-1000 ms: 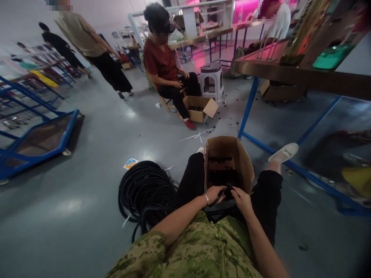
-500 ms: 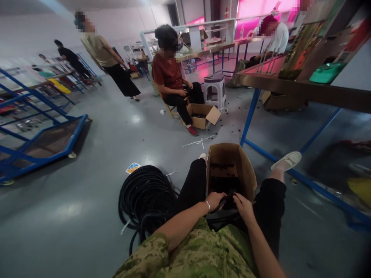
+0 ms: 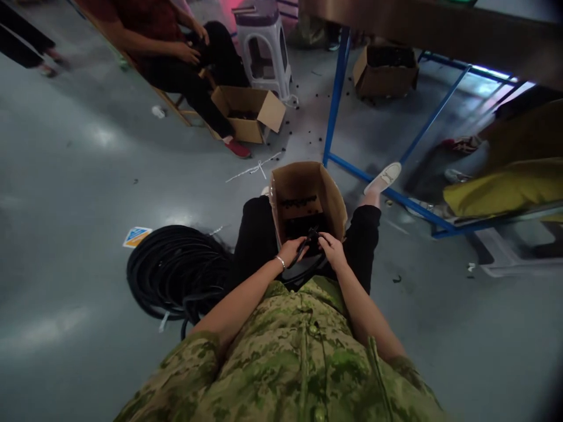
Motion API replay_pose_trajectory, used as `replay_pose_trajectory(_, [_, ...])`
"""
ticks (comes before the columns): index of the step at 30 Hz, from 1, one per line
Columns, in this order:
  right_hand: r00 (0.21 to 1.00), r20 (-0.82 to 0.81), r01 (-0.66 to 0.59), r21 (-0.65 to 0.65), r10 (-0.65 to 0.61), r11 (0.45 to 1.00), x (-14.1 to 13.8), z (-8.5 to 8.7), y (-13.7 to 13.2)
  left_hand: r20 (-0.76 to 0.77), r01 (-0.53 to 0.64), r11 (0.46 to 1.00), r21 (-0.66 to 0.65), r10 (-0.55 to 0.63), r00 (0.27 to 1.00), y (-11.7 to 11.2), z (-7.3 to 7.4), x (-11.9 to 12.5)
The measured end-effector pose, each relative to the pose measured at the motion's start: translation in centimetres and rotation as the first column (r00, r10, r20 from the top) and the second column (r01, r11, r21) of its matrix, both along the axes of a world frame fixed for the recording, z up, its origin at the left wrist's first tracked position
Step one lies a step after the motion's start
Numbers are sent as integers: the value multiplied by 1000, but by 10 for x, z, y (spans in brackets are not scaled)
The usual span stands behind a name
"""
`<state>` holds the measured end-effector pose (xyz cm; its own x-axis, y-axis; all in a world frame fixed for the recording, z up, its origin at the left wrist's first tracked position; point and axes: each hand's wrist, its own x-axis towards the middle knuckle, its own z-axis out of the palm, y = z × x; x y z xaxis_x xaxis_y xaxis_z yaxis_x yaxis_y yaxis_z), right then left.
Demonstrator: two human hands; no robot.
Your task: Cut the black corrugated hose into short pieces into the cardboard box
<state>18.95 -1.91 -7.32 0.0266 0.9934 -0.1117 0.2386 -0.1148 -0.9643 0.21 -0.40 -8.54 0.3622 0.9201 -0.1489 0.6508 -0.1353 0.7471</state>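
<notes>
Black hose end (image 3: 311,238), rubbery and round, is pinched between both hands over the open brown cardboard box (image 3: 335,202) wedged between the knees. Coiled black hose (image 3: 176,272) lies on the glossy grey floor (image 3: 88,193) at left. Left hand (image 3: 292,251) is closed around the hose end, right hand (image 3: 333,249) has fingers curled on its tip, and a blue metal table leg (image 3: 336,94) stands beyond.

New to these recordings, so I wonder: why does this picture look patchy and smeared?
Head view: pale glare on the floor at left; the tabletop at top right is smeared; bottom right corner darkens; the black part between left hand and right hand is too dark for detail.
</notes>
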Motion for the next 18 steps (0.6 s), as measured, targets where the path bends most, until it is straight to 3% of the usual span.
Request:
replay_pose_trajectory(5, [997, 64, -35, 14, 34, 999, 2, -4, -1, 43, 20, 999, 26, -21, 999, -2, 2, -3])
replay_pose_trajectory(11, [978, 137, -167, 84, 155, 982, 3, -4, 0, 40, -15, 998, 64, 13, 999, -5, -10, -3])
replay_pose_trajectory(18, [984, 125, -133, 50, 126, 990, 3, -4, 0, -78, 53, 999, 8, -52, 996, -1, -2, -9])
